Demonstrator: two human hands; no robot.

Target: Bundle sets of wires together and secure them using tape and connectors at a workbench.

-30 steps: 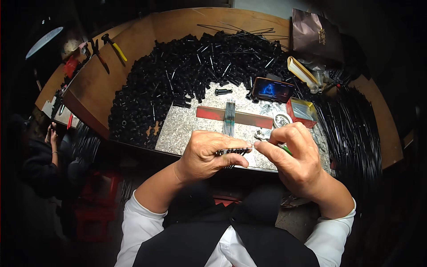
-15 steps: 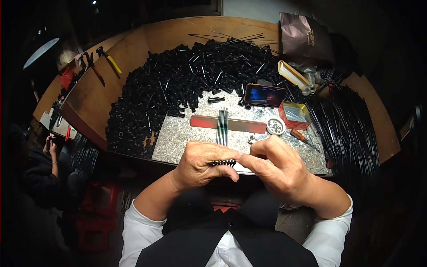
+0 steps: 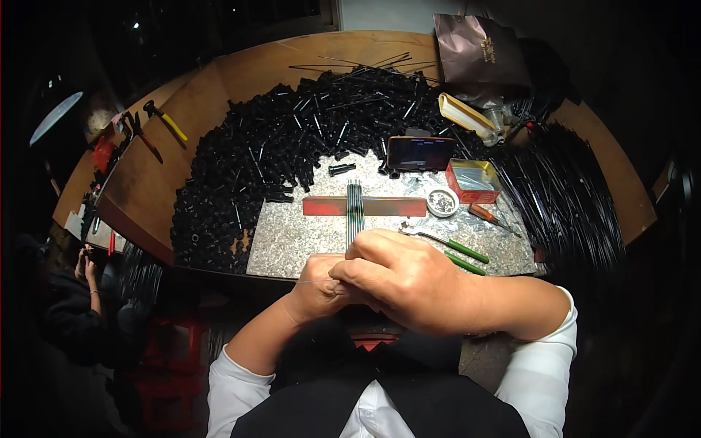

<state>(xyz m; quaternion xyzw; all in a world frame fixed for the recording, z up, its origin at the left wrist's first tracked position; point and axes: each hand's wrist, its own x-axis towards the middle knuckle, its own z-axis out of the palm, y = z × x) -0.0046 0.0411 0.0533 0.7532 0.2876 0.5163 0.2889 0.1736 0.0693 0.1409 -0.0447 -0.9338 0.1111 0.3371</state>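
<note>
A row of thin dark rods [image 3: 355, 219] crosses a red bar and runs toward me into my hands. My left hand [image 3: 312, 293] is closed around their near ends, which are hidden now. Over it lies my right hand [image 3: 405, 281], thumb and forefinger pinched together at the left hand's knuckles. A fine wire [image 3: 315, 281] stretches left from those fingertips across the back of my left hand. The red bar [image 3: 318, 206] lies flat on the speckled board [image 3: 281, 241]. Beyond my right hand are green-handled pliers [image 3: 467, 252].
Black tubular parts [image 3: 255, 139] are heaped behind the board. A phone [image 3: 420, 153], white dish [image 3: 442, 202], red tin [image 3: 475, 191] and screwdriver [image 3: 493, 219] stand or lie to the right, beside long black rods [image 3: 569, 197]. Pincers [image 3: 166, 120] hang at left; another person [image 3: 80, 306] sits beyond.
My right hand has moved left and now covers the rod ends, its fingers pinched. The green-handled pliers have come into sight. The whole view has shifted slightly.
</note>
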